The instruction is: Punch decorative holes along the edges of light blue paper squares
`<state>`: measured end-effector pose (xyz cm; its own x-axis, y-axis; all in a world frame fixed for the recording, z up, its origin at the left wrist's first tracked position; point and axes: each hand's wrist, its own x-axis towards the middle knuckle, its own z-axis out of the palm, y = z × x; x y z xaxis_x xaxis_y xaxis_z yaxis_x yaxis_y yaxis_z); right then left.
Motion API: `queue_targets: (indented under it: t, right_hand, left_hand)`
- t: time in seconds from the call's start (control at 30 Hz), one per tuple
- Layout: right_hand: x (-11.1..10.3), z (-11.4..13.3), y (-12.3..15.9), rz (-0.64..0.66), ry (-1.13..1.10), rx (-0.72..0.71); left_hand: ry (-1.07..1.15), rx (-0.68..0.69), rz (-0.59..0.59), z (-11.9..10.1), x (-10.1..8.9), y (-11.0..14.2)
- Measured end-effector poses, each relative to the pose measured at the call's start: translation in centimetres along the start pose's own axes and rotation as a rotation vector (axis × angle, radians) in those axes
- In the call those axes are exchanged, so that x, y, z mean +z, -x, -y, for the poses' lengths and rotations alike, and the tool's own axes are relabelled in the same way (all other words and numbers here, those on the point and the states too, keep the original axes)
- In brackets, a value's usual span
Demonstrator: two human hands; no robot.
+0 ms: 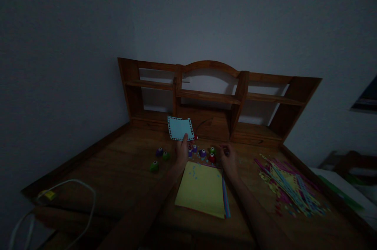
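Note:
My left hand (183, 151) grips a light blue sheet of paper (180, 129) by its lower edge, thumb on top. Small punched shapes line the sheet's edges. A small red thing (196, 137) shows at its lower right corner. My right hand (228, 157) is over the desk with its fingers curled together; whether they hold anything is too dark to tell. Close to its left are a green craft punch (212, 150) and a red craft punch (212, 158). Purple craft punches (202, 153) stand between my hands, among blue paper bits.
A stack of coloured paper (203, 191), yellow on top, lies before me. More punches (154, 166) stand at left. Paper strips (288, 183) are heaped at right. A white cable (93, 203) loops at the left edge. A wooden shelf unit (209, 96) stands behind.

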<state>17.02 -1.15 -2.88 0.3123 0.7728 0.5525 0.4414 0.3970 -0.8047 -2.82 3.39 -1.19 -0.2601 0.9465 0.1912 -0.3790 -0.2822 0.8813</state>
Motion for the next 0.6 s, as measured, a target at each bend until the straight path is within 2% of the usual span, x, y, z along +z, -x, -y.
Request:
queue_targets:
  t: [0.33, 0.6]
  right_hand:
    - [0.4, -0.2, 0.2, 0.089, 0.116, -0.008]
    - [0.6, -1.1, -0.1, 0.111, 0.155, 0.004]
  left_hand:
    - [0.04, 0.024, -0.06, -0.1, 0.0, -0.3]
    - [-0.153, 0.076, -0.268, 0.3, -1.0, -0.9]
